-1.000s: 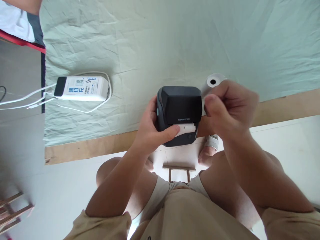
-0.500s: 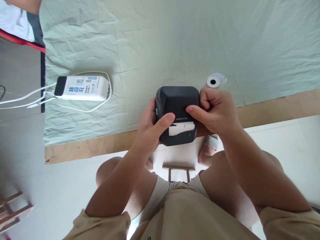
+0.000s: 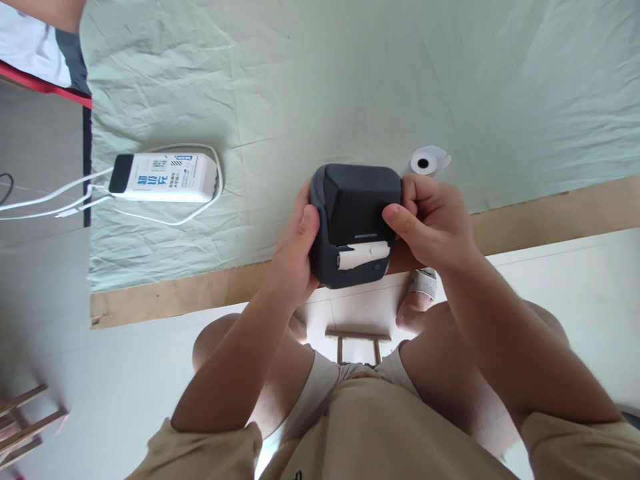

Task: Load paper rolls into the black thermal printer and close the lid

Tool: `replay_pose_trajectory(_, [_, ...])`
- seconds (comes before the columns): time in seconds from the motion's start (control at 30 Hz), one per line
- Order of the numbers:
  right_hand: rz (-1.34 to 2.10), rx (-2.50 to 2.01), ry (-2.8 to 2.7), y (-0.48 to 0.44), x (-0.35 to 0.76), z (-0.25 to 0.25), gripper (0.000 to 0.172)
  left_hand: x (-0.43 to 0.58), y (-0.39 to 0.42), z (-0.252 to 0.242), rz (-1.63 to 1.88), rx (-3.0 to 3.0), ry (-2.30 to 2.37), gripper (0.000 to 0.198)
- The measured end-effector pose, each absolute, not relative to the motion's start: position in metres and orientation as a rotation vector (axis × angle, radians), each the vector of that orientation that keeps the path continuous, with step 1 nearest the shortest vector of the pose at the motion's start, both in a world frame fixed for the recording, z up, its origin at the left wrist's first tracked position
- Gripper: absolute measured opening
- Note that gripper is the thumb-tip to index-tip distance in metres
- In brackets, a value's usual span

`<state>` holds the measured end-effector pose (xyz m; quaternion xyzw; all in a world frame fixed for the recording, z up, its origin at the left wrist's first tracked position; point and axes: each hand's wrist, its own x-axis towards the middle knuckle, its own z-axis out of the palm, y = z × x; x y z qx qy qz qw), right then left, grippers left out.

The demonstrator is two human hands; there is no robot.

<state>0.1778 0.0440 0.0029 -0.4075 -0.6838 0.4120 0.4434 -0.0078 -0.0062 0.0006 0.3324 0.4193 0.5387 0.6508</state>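
Note:
A dark label printer [image 3: 356, 203] is held between my two hands over the table's near edge. My left hand [image 3: 295, 250] is closed round its left side, thumb along the edge. My right hand [image 3: 437, 217] grips the right side, its fingers curled and the thumb at the lid's lower right corner. The printer's lid looks slightly raised from the body. A torn strip of white paper [image 3: 364, 255] sticks out of the front slot, beside a power button. Just beyond my right hand stands a white paper roll [image 3: 425, 162] with a black core and a loose torn end.
A white power strip [image 3: 167, 177] with several white cables lies on the left of the green tablecloth [image 3: 310, 87]. The table's wooden edge [image 3: 200, 290] shows in front of my knees. At the top left is part of another person's arm [image 3: 50, 13].
The printer has tilted a little, and its lid appears to have lifted slightly. My left thumb has moved from the printer's front to its left edge. My right thumb has shifted slightly right.

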Motion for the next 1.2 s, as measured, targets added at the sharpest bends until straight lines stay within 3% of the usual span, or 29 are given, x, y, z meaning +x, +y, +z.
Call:
replay_pose_trajectory(0.3, [1.194,-0.844,-1.679,0.042,0.183,0.000,0.037,-0.009,-0.007,-0.006,1.214,0.498,1.042,0.046])
replay_pose_trajectory(0.63, [1.230,-0.802,-1.757,0.043,0.186,0.000,0.042,-0.008,-0.007,-0.005,1.385,0.500,1.134,0.030])
replay_pose_trajectory(0.77, [1.070,-0.789,-1.842,0.045,0.192,0.010,0.044,-0.010,-0.007,-0.009,1.419,0.490,1.188,0.036])
replay_pose_trajectory(0.97, [0.737,-0.820,-1.564,0.031,0.182,0.033,0.017,-0.010,-0.008,-0.009,1.346,0.477,1.122,0.027])
replay_pose_trajectory(1.07, [0.661,-0.855,-1.458,0.028,0.174,0.036,0.017,-0.010,-0.009,-0.008,1.355,0.468,1.143,0.027])
replay_pose_trajectory(1.2, [0.469,-1.038,-1.781,0.029,0.175,0.033,0.017,-0.008,-0.009,-0.008,1.303,0.529,1.130,0.028])
